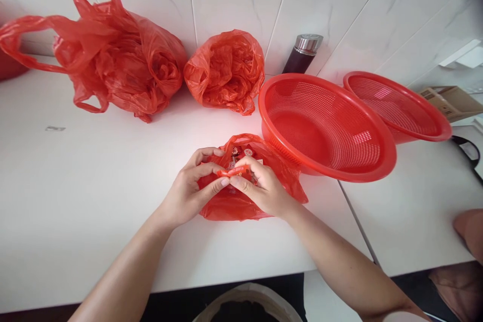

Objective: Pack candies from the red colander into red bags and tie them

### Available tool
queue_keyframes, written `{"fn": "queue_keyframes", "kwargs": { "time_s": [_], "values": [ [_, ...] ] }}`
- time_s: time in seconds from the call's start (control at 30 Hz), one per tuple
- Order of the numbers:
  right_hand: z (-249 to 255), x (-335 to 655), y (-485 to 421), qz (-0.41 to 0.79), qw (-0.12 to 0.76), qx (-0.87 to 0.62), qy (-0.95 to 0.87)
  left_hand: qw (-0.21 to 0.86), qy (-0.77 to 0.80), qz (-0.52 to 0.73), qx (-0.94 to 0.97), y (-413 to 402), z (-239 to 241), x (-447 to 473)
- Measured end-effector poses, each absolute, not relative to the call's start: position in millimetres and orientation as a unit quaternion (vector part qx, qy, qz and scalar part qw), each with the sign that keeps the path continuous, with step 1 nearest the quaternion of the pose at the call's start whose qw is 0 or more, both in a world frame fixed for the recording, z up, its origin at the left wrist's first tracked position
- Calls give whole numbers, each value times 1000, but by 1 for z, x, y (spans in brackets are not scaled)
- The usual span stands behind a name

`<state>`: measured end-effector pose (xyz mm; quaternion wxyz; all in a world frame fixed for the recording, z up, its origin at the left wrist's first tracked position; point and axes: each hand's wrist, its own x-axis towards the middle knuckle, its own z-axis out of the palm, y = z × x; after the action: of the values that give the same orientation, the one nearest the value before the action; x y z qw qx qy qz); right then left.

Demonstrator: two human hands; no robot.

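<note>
Between my two hands is a small red wrapped packet [237, 171], pinched at its ends; what is inside it does not show. My left hand [198, 181] is closed on its left end with thumb and fingers. From the other side, my right hand [260, 183] grips the packet, thumb in front. Both hands are above an open red plastic bag [241, 211] lying on the white table. Several small printed pieces [236, 153] in red, white and black sit inside that bag, partly hidden by my fingers.
A large red perforated basket [328, 126] stands right of the bag, a second basket [400, 105] behind it. Stuffed red plastic bags [128, 65] and a rolled-open bag [226, 70] line the wall. A dark flask [302, 55] and a cardboard box [453, 100] are farther back.
</note>
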<state>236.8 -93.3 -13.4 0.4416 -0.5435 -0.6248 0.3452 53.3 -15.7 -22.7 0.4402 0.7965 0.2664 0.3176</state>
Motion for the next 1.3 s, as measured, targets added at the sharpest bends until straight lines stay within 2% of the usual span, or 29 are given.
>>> {"fn": "queue_keyframes", "kwargs": {
  "time_s": [0.27,0.43,0.6,0.7,0.8,0.9,1.0,1.17,1.3],
  "values": [
    [-5,237,-94,341,449,-540,-625,349,239,348,837,-15,-27,54],
    [-7,239,-93,304,448,-533,-650,335,247,342,843,-16,-28,56],
    [-10,253,-91,257,398,-580,-662,326,291,327,838,-14,-28,54],
    [-15,261,-91,232,341,-614,-673,304,338,353,817,-12,-23,50],
    [-19,265,-90,193,334,-623,-680,283,401,389,779,-12,-16,45],
    [-17,267,-89,177,367,-613,-677,293,451,407,738,-21,-9,41],
    [-8,269,-91,198,387,-601,-670,290,499,373,726,-38,-6,37],
    [9,276,-117,180,358,-620,-675,330,552,270,717,-60,-24,28],
    [5,295,-140,155,351,-663,-643,407,580,257,657,-58,-31,19]
  ]
}}
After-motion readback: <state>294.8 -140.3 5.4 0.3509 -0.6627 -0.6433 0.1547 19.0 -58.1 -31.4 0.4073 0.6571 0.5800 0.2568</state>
